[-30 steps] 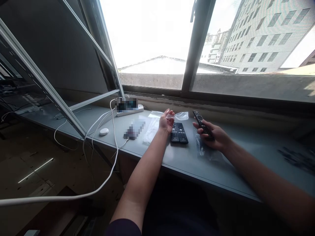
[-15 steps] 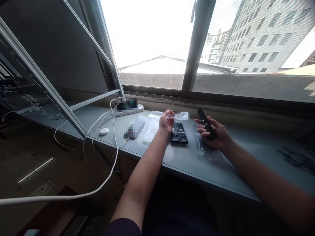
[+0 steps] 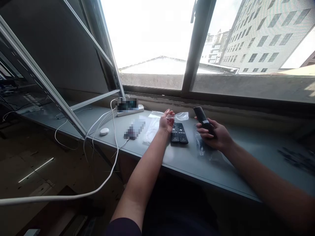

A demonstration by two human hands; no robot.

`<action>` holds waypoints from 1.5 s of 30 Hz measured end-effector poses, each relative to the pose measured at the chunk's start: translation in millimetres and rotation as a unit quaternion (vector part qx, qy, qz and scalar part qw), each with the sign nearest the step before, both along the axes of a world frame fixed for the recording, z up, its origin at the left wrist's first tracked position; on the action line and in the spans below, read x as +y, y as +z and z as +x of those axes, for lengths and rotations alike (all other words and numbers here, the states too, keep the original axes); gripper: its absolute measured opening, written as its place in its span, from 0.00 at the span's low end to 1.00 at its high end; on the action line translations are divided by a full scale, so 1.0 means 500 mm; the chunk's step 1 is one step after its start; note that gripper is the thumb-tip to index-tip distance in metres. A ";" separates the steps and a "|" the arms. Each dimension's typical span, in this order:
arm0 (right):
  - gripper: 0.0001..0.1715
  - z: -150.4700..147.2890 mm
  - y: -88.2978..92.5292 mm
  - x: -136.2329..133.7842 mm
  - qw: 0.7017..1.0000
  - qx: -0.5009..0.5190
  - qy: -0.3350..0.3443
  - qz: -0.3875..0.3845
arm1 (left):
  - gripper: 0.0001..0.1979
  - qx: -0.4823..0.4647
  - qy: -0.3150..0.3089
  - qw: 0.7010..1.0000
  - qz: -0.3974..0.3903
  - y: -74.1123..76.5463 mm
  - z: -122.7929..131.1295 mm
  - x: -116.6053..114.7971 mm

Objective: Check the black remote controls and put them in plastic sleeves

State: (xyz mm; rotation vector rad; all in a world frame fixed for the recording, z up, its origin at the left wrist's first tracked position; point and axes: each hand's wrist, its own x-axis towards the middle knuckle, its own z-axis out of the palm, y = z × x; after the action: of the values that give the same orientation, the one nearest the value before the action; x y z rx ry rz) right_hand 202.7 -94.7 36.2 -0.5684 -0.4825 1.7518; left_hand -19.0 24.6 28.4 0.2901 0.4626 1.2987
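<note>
My right hand [image 3: 215, 135] is closed around a black remote control [image 3: 202, 118], held above the grey table with its far end tilted up and its back turned toward me. Under that hand lies a clear plastic bag [image 3: 205, 149]. My left hand [image 3: 166, 120] rests palm up with loosely curled fingers, holding nothing, just left of two black remotes [image 3: 179, 132] lying side by side on the table. More clear plastic bags [image 3: 155, 123] lie behind and left of the left hand.
A white power strip [image 3: 128, 108] sits near the window with white cables [image 3: 108, 147] running off the grey table edge [image 3: 197, 178]. A small white round object [image 3: 104, 131] and a blurred item [image 3: 135, 129] lie left. Metal shelf struts [image 3: 49, 85] cross the left side.
My right hand has lifted and rolled the remote, so its buttons no longer face me and its far end points up. The left hand has stayed in place.
</note>
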 end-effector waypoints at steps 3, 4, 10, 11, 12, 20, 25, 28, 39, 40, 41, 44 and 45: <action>0.21 -0.005 0.003 -0.003 1.000 -0.003 -0.014 -0.005 | 0.04 -0.002 -0.001 1.000 -0.001 -0.001 0.000 0.001; 0.21 -0.006 0.003 -0.003 1.000 -0.003 -0.021 -0.009 | 0.04 -0.003 -0.001 1.000 -0.001 -0.001 0.000 0.001; 0.16 -0.008 0.007 0.003 0.997 -0.033 -0.044 -0.057 | 0.04 -0.001 0.000 1.000 0.002 -0.006 0.001 0.006; 0.16 -0.008 0.007 0.004 0.997 -0.039 -0.042 -0.059 | 0.04 -0.001 0.001 1.000 0.000 -0.007 0.002 0.006; 0.16 -0.007 0.006 0.004 0.997 -0.041 -0.040 -0.058 | 0.04 -0.001 0.000 1.000 0.000 -0.007 0.002 0.005; 0.21 -0.004 -0.003 0.003 1.000 0.003 0.002 -0.022 | 0.03 0.004 -0.004 1.000 0.001 -0.003 0.003 0.000; 0.21 -0.016 0.008 0.002 0.998 0.006 -0.039 -0.046 | 0.03 0.005 -0.003 1.000 -0.004 0.000 0.004 -0.001; 0.19 -0.017 0.012 0.002 0.996 -0.012 -0.051 -0.068 | 0.04 0.004 -0.005 1.000 -0.004 -0.001 0.003 0.000; 0.17 -0.005 -0.004 0.004 1.000 -0.014 0.000 -0.009 | 0.04 0.007 -0.002 1.000 -0.002 -0.003 0.001 0.001; 0.16 -0.005 -0.005 0.004 1.000 -0.021 -0.004 -0.005 | 0.04 0.006 -0.002 1.000 -0.004 -0.002 0.001 0.002; 0.15 -0.005 -0.006 0.005 0.999 -0.031 -0.011 -0.005 | 0.04 0.005 0.000 1.000 -0.005 -0.002 0.000 0.002; 0.09 -0.007 -0.006 0.007 0.997 -0.063 -0.041 -0.007 | 0.04 0.001 0.007 1.000 -0.007 -0.002 -0.002 0.003; 0.06 -0.008 -0.006 0.007 0.996 -0.073 -0.048 -0.003 | 0.04 0.000 0.009 1.000 -0.007 -0.002 -0.003 0.004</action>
State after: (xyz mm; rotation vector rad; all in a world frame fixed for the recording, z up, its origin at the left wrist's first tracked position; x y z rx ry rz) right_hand 198.5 -91.3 33.4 -0.7163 -0.5420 1.6284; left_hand -20.5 26.4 27.3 0.2741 0.4758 1.3122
